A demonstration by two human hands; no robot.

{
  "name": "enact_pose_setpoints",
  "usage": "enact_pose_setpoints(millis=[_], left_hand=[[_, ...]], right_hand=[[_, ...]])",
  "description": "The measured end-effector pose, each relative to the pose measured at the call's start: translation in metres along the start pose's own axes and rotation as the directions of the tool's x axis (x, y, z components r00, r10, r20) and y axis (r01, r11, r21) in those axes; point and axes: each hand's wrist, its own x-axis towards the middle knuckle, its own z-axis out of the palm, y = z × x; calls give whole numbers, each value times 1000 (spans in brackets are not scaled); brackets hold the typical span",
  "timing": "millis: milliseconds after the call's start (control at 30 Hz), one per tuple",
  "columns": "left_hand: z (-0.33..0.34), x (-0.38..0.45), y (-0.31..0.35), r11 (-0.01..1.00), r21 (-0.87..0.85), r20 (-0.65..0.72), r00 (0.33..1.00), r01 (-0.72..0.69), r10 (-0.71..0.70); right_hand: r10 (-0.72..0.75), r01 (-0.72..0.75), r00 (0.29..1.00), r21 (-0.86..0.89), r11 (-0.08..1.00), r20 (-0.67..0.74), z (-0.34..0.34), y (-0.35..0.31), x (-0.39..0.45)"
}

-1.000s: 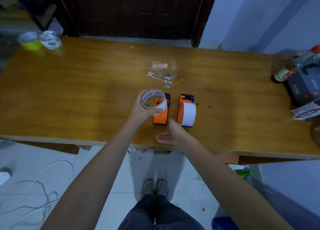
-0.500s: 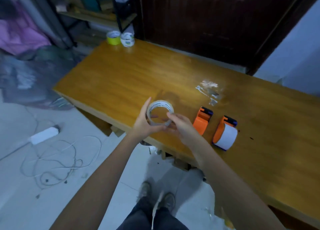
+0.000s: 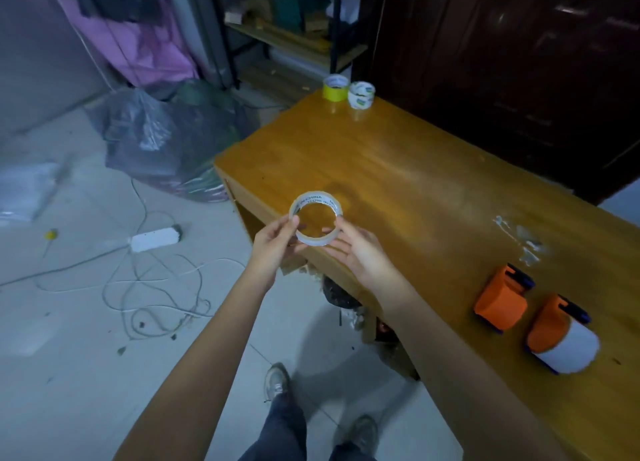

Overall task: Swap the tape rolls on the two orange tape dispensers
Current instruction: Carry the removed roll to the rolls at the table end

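Observation:
Both hands hold a thin clear tape roll (image 3: 316,201) with a printed cardboard core above the table's near left edge. My left hand (image 3: 277,242) pinches its left side and my right hand (image 3: 356,249) its right side. Far to the right on the wooden table (image 3: 398,169) lie two orange tape dispensers. The nearer-left dispenser (image 3: 500,303) carries no roll. The right dispenser (image 3: 561,336) holds a thick white roll.
A yellow tape roll (image 3: 334,88) and a white printed roll (image 3: 361,95) stand at the table's far left corner. On the floor to the left lie a power strip (image 3: 154,239), tangled cables (image 3: 156,287) and plastic bags (image 3: 162,138). A dark wooden door (image 3: 502,62) stands behind the table.
The view has swung left. The clear roll came away from the left dispenser in my left hand, and my right hand rose from the table edge to hold it too.

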Motion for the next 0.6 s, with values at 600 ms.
enact_pose_setpoints(millis=[600], left_hand=[[-114,139,75,1000,26,52,998,15,-17]], right_hand=[[49,-49,999,-116,992,-7,119,-17,134]])
